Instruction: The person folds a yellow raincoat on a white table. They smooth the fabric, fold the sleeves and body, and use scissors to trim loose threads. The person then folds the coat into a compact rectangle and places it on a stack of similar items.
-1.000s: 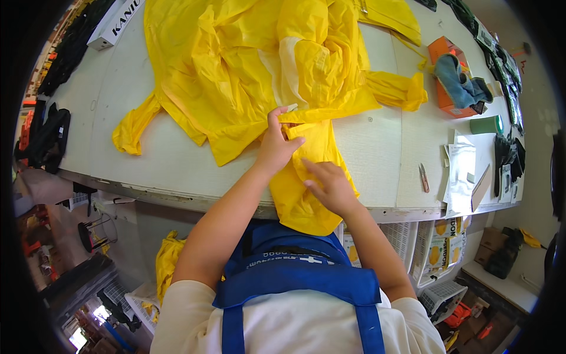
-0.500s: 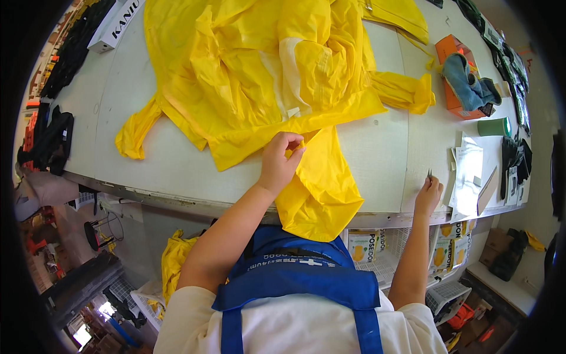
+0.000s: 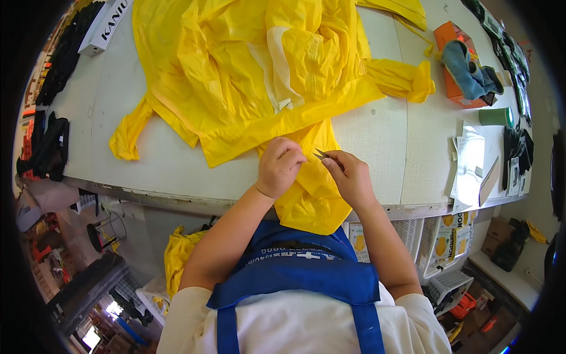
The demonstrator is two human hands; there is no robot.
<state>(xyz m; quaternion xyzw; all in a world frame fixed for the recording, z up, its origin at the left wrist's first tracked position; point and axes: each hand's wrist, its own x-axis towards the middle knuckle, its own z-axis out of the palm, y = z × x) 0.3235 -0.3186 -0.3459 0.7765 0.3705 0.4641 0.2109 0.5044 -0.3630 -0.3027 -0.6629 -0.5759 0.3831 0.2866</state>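
At the near edge of the tabletop (image 3: 183, 177), small snips (image 3: 321, 154) are hovering over a yellow panel (image 3: 312, 203)

The left hand (image 3: 280, 167) is hovering over the upper left part of the panel, its thumb and fingers pressing together in a pinch; whether they are gripping fabric or something finer, one cannot tell. The right hand (image 3: 352, 176) is gripping the snips between thumb and fingers, the metal blades standing slightly parted and pointing at the left hand. The yellow panel is lying on the tabletop and hanging over the middle of its near edge, its top end disappearing beneath the hem of a crumpled yellow garment (image 3: 236, 76). That garment is sprawling across the middle of the tabletop, one sleeve-like end pointing toward the left edge, another toward the right.

Near the right edge, an orange box (image 3: 456, 88) is standing with a blue cloth (image 3: 463, 68) draping over it, a green roll (image 3: 495, 117) lying just beside. Toward the near right corner, pale sheets (image 3: 470, 156) are lying. By the left edge, a black bundle (image 3: 53, 141) is resting, a white box (image 3: 101, 30) lying farther back
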